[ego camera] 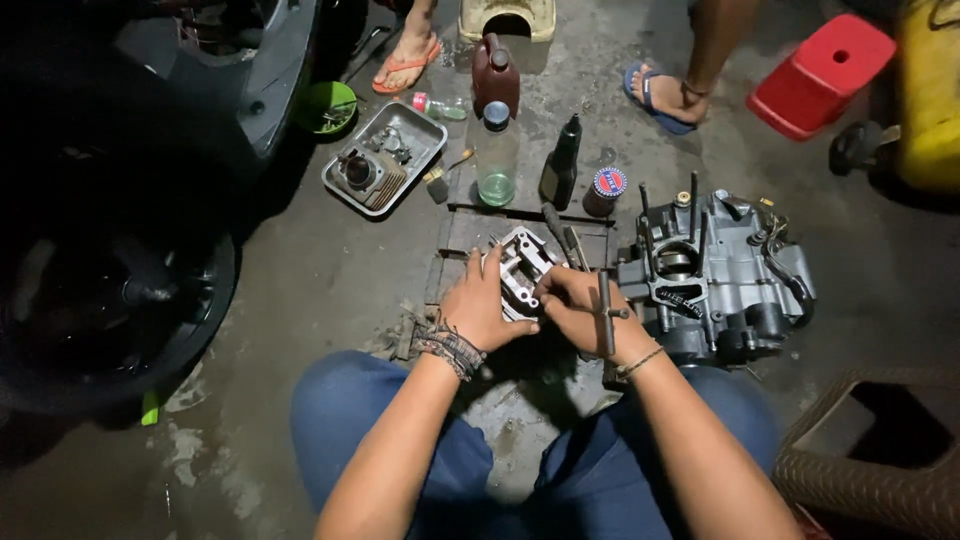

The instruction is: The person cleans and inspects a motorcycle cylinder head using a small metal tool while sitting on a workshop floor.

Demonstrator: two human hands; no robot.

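Left of the engine block (715,275), on a wooden board (470,235), both hands grip the cylinder head (520,268) — left hand (483,310) clamped on its side, right hand (578,312) also pinching a T-wrench (606,312). Judged risk — the wrench slipping, or the head tipping off the board.

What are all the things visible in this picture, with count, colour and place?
grey metal cylinder head: 1, grey, centre, under both hands
grey engine block: 1, grey, right of hands
metal parts tray: 1, silver, upper left
clear plastic bottle: 1, clear, top centre
dark red jug: 1, top centre
black bottle: 1, right of clear bottle
red plastic stool: 1, top right
green bowl: 1, upper left
left hand: on cylinder head
right hand: holds dark T-shaped tool
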